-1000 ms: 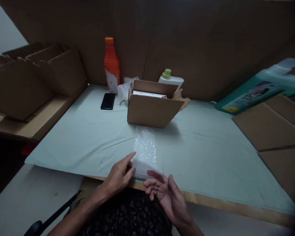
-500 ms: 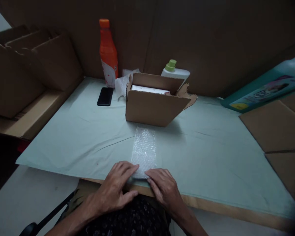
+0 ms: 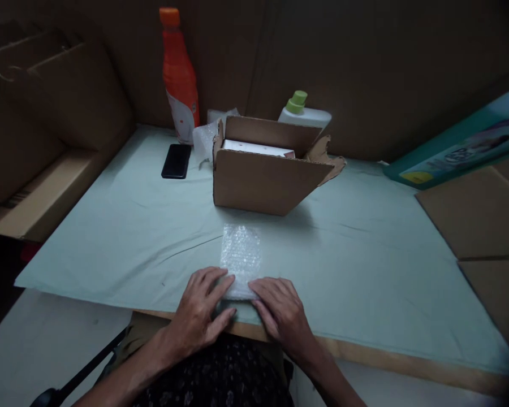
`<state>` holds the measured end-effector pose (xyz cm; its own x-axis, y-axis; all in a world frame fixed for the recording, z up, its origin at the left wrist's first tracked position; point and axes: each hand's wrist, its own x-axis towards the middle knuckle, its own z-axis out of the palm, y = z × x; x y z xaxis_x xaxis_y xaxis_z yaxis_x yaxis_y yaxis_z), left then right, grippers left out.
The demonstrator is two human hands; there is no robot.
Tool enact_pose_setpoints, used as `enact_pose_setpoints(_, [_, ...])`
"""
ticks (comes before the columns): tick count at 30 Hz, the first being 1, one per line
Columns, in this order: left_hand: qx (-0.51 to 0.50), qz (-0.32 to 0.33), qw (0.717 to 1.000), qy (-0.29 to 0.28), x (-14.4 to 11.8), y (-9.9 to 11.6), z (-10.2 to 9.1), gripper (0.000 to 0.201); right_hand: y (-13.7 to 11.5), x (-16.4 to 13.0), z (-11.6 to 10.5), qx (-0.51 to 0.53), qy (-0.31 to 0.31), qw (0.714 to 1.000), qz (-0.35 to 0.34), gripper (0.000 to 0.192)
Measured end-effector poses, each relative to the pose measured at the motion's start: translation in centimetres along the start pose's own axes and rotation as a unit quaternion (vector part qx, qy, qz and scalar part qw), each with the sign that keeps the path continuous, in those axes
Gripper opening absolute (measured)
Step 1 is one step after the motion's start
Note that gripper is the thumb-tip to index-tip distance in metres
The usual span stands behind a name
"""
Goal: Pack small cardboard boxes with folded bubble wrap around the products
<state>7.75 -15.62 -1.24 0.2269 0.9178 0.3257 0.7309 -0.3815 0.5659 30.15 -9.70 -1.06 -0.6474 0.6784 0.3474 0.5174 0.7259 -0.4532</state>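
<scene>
Bubble wrap (image 3: 240, 257) lies on the green-covered counter (image 3: 365, 271) at its near edge, its visible strip shorter than half a second ago. Left hand (image 3: 201, 308) and right hand (image 3: 282, 314) press flat on its rolled near end, fingers spread, gripping nothing

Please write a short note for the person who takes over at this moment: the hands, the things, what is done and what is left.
Left hand: flat on the near end of the bubble wrap.
Right hand: flat on that end too.
Wrap lies on the green sheet, in front of the open cardboard box.
Done: near end rolled or folded.
Left: the far part lies flat.
</scene>
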Motion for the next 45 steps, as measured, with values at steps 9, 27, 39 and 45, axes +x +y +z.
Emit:
enact_pose_setpoints(9, [0.075,-0.102,0.992,-0.026,3.0,-1.2,0.4,0.038,0.2,0.9,-0.5,-0.082,0.048,0.995,0.0,0.029])
enact_pose_setpoints(27, [-0.318,-0.264,0.91,-0.026,3.9,1.5,-0.3,0.086,0.6,3.3,-2.8,0.16,-0.055,0.975,0.145,0.072])
enact_pose_setpoints(39, [-0.18,-0.079,0.976,0.089,8.1,-0.7,-2.4,0.084,2.5,10.2,-13.1,0.149,0.102,0.973,0.145,0.031])
enact_pose_setpoints(45, [-0.088,-0.039,0.973,0.209,13.7,-2.2,-5.3,0.063,8.1,19.5,-18.3,-0.032,0.246,0.943,0.221,0.028])
